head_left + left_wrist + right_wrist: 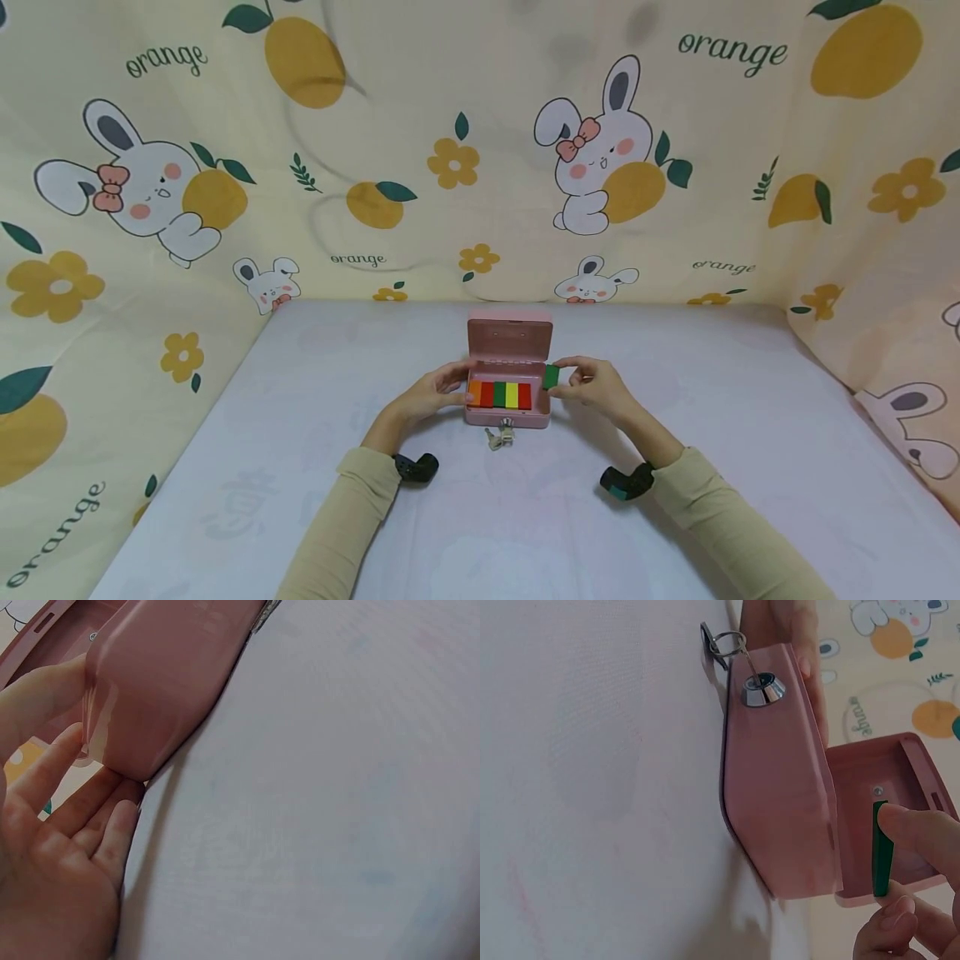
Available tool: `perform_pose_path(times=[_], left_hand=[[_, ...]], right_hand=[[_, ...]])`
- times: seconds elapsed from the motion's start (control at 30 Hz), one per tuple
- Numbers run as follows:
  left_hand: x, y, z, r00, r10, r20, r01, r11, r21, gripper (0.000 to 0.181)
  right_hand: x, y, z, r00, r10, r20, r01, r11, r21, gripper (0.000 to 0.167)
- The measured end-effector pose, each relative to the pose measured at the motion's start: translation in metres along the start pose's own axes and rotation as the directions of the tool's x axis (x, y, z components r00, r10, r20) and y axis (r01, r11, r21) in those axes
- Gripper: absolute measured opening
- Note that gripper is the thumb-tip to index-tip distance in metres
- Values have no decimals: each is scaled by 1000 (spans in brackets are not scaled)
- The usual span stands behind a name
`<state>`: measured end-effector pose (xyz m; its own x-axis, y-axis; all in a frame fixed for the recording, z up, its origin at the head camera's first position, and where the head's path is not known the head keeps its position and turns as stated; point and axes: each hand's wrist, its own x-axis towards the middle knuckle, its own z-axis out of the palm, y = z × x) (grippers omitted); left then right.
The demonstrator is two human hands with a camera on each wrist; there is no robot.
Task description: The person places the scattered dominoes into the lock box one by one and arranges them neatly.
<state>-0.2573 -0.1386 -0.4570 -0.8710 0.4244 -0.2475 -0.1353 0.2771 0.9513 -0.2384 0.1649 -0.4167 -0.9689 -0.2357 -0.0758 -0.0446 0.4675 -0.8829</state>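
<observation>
A pink metal cash box [545, 414] sits on the table with its lid [510, 340] raised at the back. Inside, several coloured blocks [499, 395] stand in a row along the left and middle: orange, red, green, yellow and red. My left hand [432, 393] holds the box at its left side; in the left wrist view the thumb and fingers lie around its corner. Between thumb and fingers, my right hand [597, 385] pinches a flat green block [883, 849], held over the box's right edge. The row inside is hidden from both wrist views.
A key ring with keys [494, 438] hangs from the lock [763, 690] on the box's front. White cloth covers the table [480, 525]. A curtain printed with rabbits and oranges [420, 83] rises behind it and along both sides.
</observation>
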Motion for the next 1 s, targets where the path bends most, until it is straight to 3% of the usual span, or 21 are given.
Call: perform_pose_path(times=[0.7, 1.0], left_hand=[[2, -3, -1, 1000, 26, 14, -26, 1000, 3, 63], [2, -3, -1, 1000, 28, 9, -28, 1000, 6, 63]], right_hand=[[3, 2, 9, 1000, -1, 18, 1, 999, -38, 48], [6, 5, 13, 999, -33, 37, 36, 996, -81, 46]])
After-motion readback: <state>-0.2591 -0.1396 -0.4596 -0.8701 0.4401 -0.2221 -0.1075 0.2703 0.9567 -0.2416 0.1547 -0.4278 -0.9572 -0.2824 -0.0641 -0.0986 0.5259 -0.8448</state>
